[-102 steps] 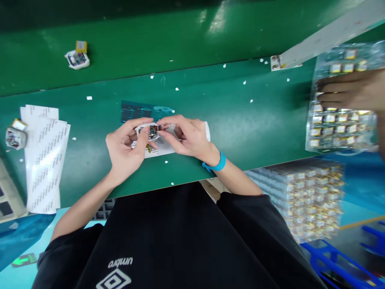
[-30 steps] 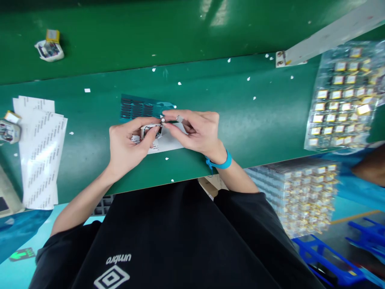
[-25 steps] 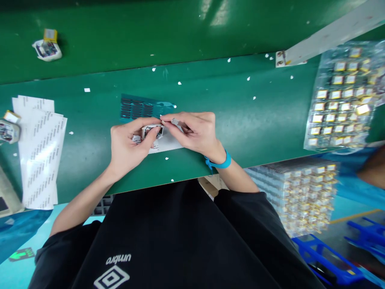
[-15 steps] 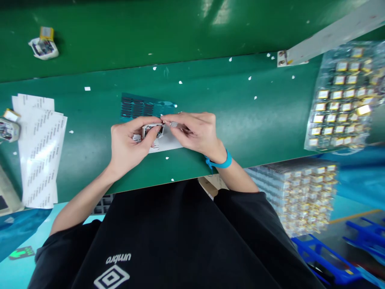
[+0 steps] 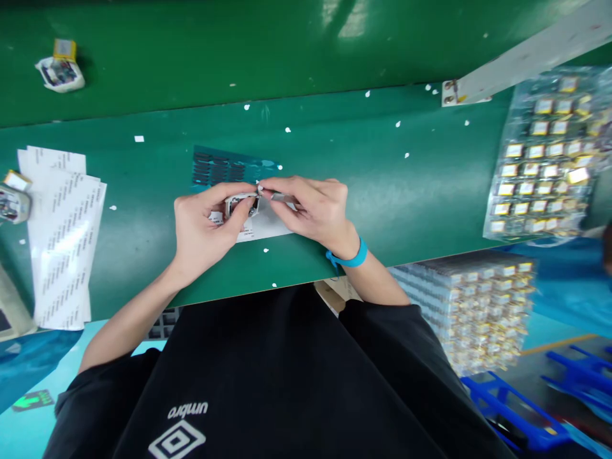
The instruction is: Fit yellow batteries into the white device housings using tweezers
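Observation:
My left hand point(image 5: 203, 220) grips a small white device housing point(image 5: 233, 205) between thumb and fingers. Its open side shows a circuit board, partly covered by the thumb. At the housing's right corner, my right hand point(image 5: 318, 207) pinches a tiny white piece point(image 5: 260, 188) between thumb and forefinger. A slim grey metal tool point(image 5: 283, 198) also lies within the right hand; its exact kind is unclear. Beneath both hands is a white printed label sheet point(image 5: 272, 226). Just beyond them lies a blue film sheet point(image 5: 203, 169) with dark strips.
Printed label sheets point(image 5: 62, 242) lie at left beside another open housing point(image 5: 14, 204). A housing with a yellow battery point(image 5: 60, 73) sits on the raised green surface. A tray of battery units point(image 5: 535, 169) is at right, near a metal bracket point(image 5: 526, 57). Stacked trays point(image 5: 478, 306) stand below.
Both hands stay at nearly the same spot, with the right fingers shifted slightly right. The tiny white piece shows more clearly at the fingertips. The view has shifted a little.

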A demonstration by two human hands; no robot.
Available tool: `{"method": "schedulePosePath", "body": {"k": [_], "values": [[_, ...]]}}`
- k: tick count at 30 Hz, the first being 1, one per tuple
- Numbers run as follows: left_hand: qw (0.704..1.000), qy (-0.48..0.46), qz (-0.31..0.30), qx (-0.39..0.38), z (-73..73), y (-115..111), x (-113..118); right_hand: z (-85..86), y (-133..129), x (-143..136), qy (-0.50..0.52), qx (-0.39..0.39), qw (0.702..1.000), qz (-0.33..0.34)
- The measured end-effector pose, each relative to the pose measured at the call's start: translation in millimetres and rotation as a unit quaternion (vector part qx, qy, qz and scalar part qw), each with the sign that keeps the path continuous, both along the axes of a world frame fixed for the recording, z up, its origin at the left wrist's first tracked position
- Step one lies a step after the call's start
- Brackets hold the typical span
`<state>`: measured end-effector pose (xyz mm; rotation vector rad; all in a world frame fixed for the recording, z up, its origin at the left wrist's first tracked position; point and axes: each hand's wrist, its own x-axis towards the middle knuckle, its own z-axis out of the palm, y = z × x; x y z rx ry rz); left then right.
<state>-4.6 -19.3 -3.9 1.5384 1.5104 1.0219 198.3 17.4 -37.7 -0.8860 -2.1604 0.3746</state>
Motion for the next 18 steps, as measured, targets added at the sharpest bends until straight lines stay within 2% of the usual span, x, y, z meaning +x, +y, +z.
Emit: {"method": "schedulePosePath", "body": {"k": [4,10,15,18], "values": [[1.000,0.025,0.003,0.014,-0.3,-0.6,0.8,-1.8,0.2,0.6,-0.031,0.039,0.999,0.003],[0.998,0.051,0.003,0.034,1.7,-0.7,1.0,-2.7,-0.5,0.2,-0.038,-0.025,0.999,0.008],[0.997,0.059,-0.003,0.041,0.7,-1.5,0.7,-5.3,-1.6,-4.8,-0.010,0.015,1.000,-0.001],[0.998,0.049,-0.004,0.033,-1.7,-2.8,1.0,-9.3,0.0,-4.9,-0.022,0.007,0.999,-0.022]]}}
